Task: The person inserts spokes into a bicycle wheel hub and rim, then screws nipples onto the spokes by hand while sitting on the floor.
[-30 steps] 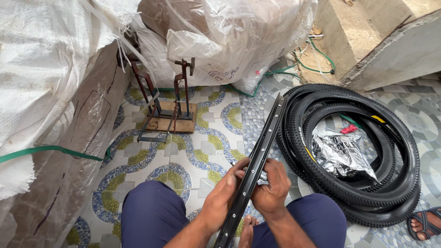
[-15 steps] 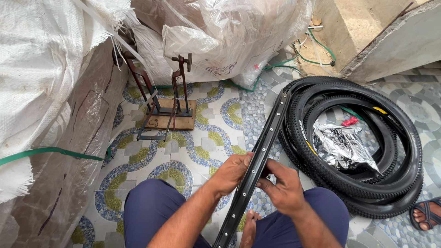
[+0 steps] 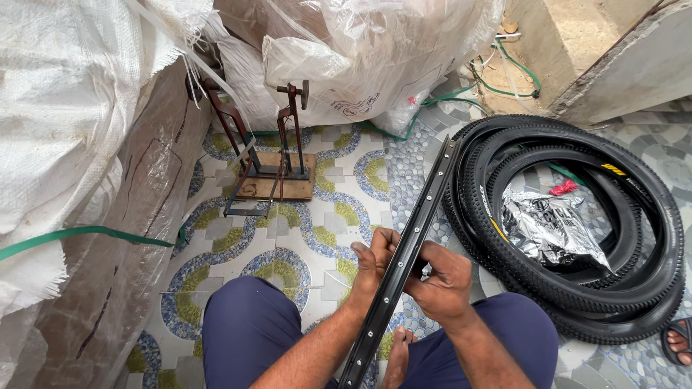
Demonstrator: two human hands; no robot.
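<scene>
While stacked tyres ring a foil bag, both hands' fingers (left, right) closed around black rim.

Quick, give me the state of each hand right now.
Left hand: closed on the black wheel rim, gripping it from the left side.
Right hand: fingers curled against the same rim from the right, holding it.

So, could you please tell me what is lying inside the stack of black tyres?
Inside the stack of tyres lie a crumpled silver foil bag and a small red scrap. Whatever is beneath the bag is hidden.
</scene>
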